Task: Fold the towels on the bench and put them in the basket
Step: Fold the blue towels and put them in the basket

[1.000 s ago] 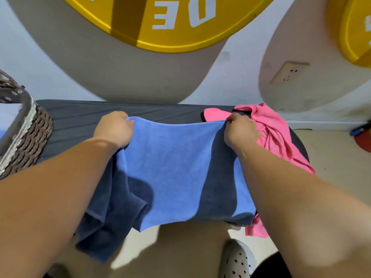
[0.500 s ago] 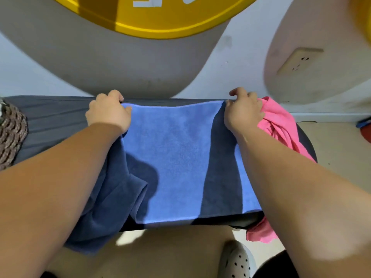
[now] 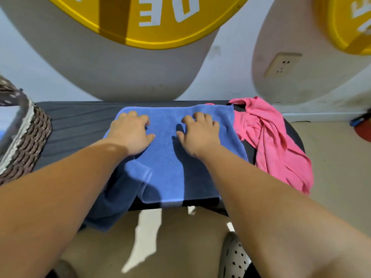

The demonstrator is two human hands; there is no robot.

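Your left hand (image 3: 130, 133) and right hand (image 3: 198, 134) lie palm-down and apart, pressing the blue towel (image 3: 168, 169) at the centre of the bench (image 3: 76, 121); neither grips it. Step judged: smoothing. Next comes another fold, then the basket (image 3: 26, 137) at nine o'clock. The pink towel (image 3: 271, 137) waits at three o'clock.

I get a bright picture with hard light. Dark, sharp-edged shadows lie on the blue towel (image 3: 170, 157), one just left of the right hand (image 3: 198, 133). A sunlit patch glares almost white on the floor (image 3: 146, 237). The wide lens bends the edges, and the basket (image 3: 26, 141) at far left looks blurred.
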